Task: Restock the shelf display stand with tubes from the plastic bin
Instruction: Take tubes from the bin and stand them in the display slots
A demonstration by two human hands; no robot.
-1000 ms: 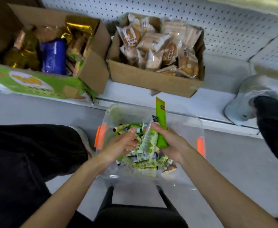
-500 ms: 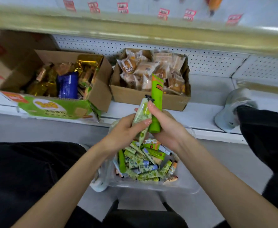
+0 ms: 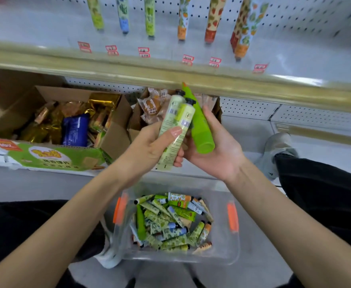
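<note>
Holding: two pale green tubes [image 3: 171, 121] in the left hand [image 3: 149, 146] and one bright green tube [image 3: 201, 129] in the right hand [image 3: 218, 154], all raised above the plastic bin [image 3: 234, 252] and just under the gold lip of the display shelf [image 3: 108, 66].
Axis: all three tubes point up and away from the person. The pale pair has black caps on top; the bright one has its cap end low in the palm.
Way to go: the rows of standing tubes [image 3: 149, 19] lie up beyond the lip and stand cap-down, so I'd judge the pale pair wants turning over.
Nearer hand: hard to call, since the hands sit close together at about the same height.
Left fingers: thumb pressed across the front of the pale pair, the others curled behind.
Right fingers: loosely cupped round the bright tube, thumb along its side.
Bin: on the floor below the hands, many tubes heaped inside.
</note>
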